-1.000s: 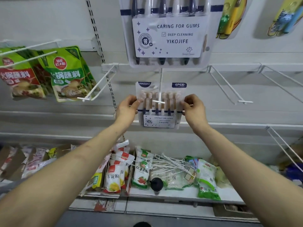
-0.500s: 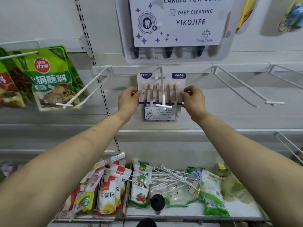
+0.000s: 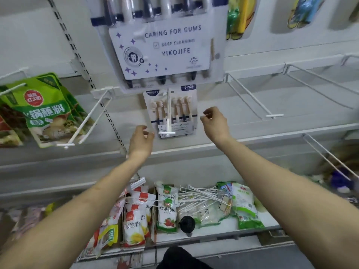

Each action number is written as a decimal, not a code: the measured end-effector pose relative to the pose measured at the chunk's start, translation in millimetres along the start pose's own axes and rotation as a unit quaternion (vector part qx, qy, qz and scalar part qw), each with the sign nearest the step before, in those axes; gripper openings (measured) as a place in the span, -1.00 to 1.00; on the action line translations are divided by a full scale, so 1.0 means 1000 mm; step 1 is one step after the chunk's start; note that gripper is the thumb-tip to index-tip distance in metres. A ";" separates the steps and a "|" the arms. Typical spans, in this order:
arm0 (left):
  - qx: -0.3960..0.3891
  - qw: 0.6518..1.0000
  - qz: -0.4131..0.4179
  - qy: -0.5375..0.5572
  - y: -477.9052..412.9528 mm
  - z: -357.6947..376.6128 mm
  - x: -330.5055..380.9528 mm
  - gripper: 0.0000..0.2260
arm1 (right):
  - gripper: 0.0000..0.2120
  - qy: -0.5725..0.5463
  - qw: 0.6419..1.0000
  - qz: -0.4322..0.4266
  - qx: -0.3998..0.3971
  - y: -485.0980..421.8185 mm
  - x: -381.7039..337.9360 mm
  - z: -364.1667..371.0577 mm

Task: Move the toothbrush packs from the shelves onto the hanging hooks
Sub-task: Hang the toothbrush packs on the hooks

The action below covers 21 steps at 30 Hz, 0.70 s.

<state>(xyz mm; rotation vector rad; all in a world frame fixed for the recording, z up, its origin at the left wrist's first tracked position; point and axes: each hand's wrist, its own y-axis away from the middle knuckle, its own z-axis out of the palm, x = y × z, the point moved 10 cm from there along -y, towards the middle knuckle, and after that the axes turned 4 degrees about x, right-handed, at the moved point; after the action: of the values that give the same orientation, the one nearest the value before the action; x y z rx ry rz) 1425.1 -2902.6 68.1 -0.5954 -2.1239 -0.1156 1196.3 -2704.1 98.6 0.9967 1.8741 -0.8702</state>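
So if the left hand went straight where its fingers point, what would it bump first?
The left hand would probably meet the lower corner of the small toothbrush pack first, though depth is unclear.

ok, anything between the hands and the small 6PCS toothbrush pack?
Nothing visible. The 6PCS toothbrush pack already hangs on its white hook, the prong jutting out across its front. The left hand and right hand sit either side, not touching it.
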 end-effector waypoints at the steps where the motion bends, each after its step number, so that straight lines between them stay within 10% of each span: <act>1: -0.019 0.999 0.011 -0.044 0.017 0.008 0.004 -0.67 | -0.72 0.022 1.000 -0.007 -0.014 0.010 0.002 -0.009; 9: -0.127 0.926 0.272 -0.228 0.142 0.139 0.132 -0.49 | -0.58 0.300 0.948 -0.100 -0.045 0.089 0.053 -0.156; 21: -0.234 0.799 0.515 -0.203 0.411 0.354 0.378 -0.40 | -0.60 0.506 0.856 0.050 0.094 0.226 0.174 -0.476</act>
<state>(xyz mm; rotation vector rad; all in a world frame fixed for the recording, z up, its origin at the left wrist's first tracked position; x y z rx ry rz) 1166.0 -2296.0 103.2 -2.1490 -1.8434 0.1217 1172.6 -2149.6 102.7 1.9073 2.5666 -0.4677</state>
